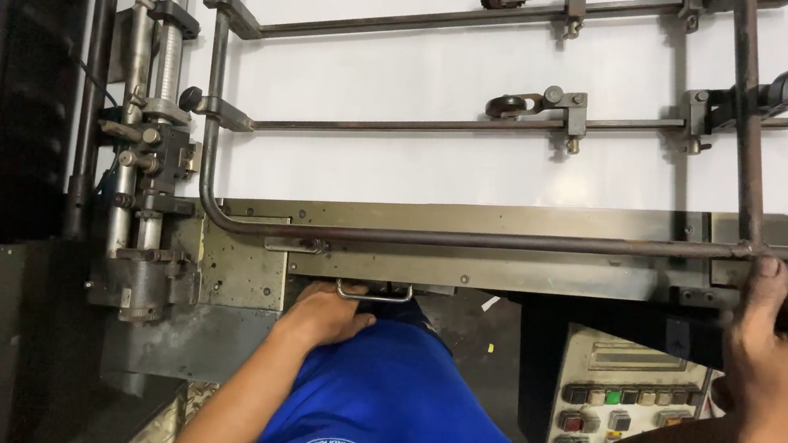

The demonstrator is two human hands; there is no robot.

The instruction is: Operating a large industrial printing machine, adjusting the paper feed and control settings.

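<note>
Both hands (327, 313) (777, 326) (perhaps gripping) on machine (468, 247).

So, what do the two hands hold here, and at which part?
The right hand grips the rusty metal bar at its right end. The left hand rests just under the small wire handle; a grip cannot be told.

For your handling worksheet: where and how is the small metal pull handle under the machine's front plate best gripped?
Grip the metal handle along its straight crossbar, fingers coming from below. It is a flat U-loop, and the left hand already sits just beneath it.

Bright, even light on white sheet (437, 159); dark, shadowed left edge; sharp focus.
</note>
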